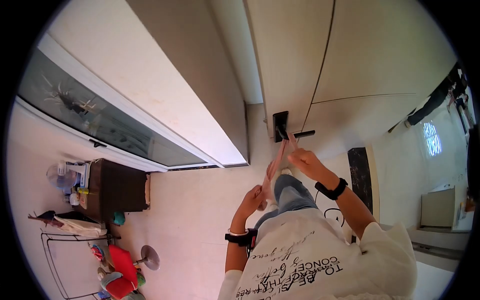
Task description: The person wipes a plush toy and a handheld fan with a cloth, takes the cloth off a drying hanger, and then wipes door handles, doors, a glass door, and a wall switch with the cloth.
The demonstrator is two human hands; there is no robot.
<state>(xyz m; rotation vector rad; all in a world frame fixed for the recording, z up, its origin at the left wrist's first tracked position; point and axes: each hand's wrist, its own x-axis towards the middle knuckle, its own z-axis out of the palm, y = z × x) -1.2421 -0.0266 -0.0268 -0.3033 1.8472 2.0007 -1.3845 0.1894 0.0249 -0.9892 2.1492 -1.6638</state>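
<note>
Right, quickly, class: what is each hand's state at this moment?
Left hand: closed, holding one length of the pink band that runs to the black door handle.
Right hand: closed, holding another length of it.

1. At half past ten, I see a pale wall (170, 75) running down to a sharp corner.
2. Between nine and ten o'clock, a white-framed glass panel (120, 121) shows dim grey.
3. Toward half past eight, a dark brown cabinet (120, 187) stands, its top cluttered.
4. At eight, there's a thin black rack (60, 234).
5. Pale floor (195, 215) spreads toward seven.
6. At three, a bluish-white light patch (432, 137) glows.
</note>
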